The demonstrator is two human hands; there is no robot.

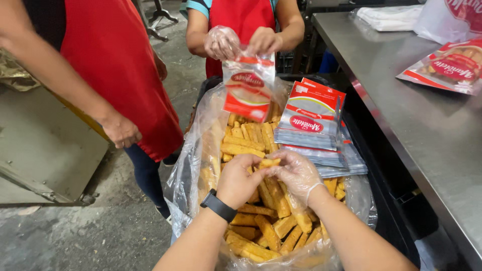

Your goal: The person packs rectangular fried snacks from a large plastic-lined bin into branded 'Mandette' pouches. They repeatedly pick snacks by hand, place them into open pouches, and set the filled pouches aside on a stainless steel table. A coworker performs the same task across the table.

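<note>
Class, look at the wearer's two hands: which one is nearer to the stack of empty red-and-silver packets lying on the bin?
Right. The right hand, in a clear glove, is just below the stack of empty packets; the left hand, with a black wristband, is farther off, left of it, over the yellow sticks.

At upper centre of the frame, a co-worker's two hands hold up a clear pouch [248, 88] with red-and-white printing. Just right of centre, a stack of flat empty pouches [314, 125], silver-grey with red tops and red oval labels, rests on the rim of a large clear plastic liner bag [193, 165]. At upper right, a filled red-and-clear packet [447, 68] lies on the steel counter [427, 130], beside a white bag [444, 17] with red print in the corner.
</note>
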